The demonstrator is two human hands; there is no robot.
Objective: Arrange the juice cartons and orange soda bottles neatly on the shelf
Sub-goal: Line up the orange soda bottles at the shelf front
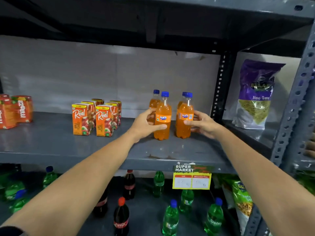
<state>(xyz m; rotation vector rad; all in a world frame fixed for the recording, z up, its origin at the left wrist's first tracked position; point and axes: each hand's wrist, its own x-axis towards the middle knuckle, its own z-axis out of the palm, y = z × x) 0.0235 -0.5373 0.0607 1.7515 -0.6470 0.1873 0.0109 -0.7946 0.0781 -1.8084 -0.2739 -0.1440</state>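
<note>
Several orange soda bottles with blue caps stand upright in two short rows on the grey shelf [51,143]. My left hand [144,124] is wrapped around the front left bottle [162,116]. My right hand [203,124] grips the front right bottle [185,116] from its right side. Two more bottles [154,101] stand close behind them. To the left, several orange Real apple juice cartons [81,120] stand upright in two rows running front to back.
Orange Maaza cartons [22,109] sit at the shelf's far left. A perforated upright post [219,86] rises just right of the bottles, with a purple snack bag [257,94] beyond it. The lower shelf holds green and cola bottles [121,217] and a price tag [191,178].
</note>
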